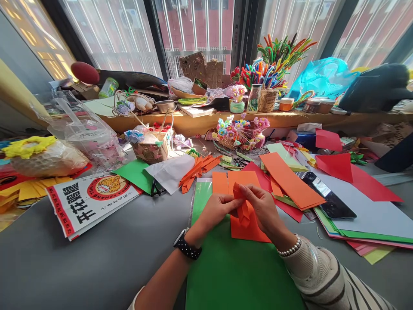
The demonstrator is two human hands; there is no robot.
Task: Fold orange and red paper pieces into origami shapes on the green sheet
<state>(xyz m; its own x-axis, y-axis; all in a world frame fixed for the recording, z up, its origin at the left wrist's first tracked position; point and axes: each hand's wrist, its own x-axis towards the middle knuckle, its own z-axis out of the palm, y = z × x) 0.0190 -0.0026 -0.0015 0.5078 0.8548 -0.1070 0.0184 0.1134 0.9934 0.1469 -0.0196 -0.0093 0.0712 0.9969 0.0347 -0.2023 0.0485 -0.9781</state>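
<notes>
A small folded orange paper (243, 215) is held up between both hands, over a green sheet (232, 271). My left hand (220, 207) pinches its left side. On the upper right edge, my right hand (261, 206) has thumb and fingers closed round the same paper. Beneath them, flat orange paper (248, 231) lies on the green sheet. More folded orange strips (201, 168) are piled behind my left hand, and long orange strips (290, 181) lie to the right of my right hand.
A black phone (329, 196) rests on stacked coloured paper at the right. At the left lies a printed paper bag (93, 202). Behind are a flower basket (150, 146), yarn flowers (238, 131), a glass jar (254, 99) and pipe cleaners (264, 73) near the windows.
</notes>
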